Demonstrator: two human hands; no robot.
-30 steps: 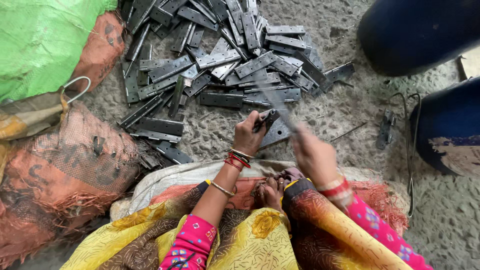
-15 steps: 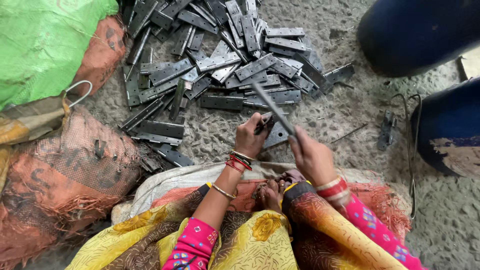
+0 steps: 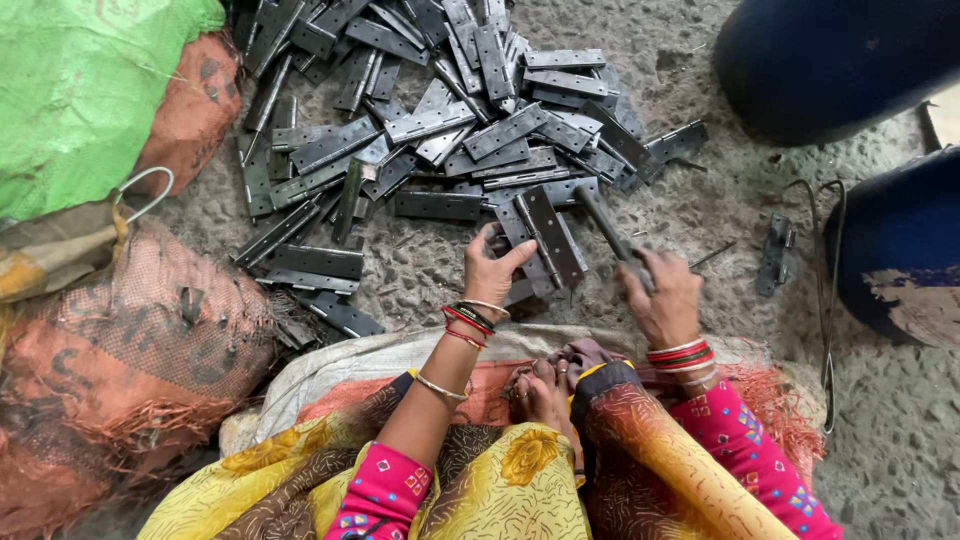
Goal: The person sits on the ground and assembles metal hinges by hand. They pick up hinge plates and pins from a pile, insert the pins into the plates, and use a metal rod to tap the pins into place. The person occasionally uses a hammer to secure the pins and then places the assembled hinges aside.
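A dark metal hinge [image 3: 548,235] stands tilted on the concrete floor [image 3: 640,290], just below the heap of hinges [image 3: 450,110]. The left hand [image 3: 492,272] pinches its lower edge. The right hand [image 3: 665,300] is closed around a metal rod [image 3: 603,222] angled toward the hinge.

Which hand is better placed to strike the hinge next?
Right. The right hand grips a dark metal rod raised over the hinge. The left hand is busy steadying that hinge on the floor.
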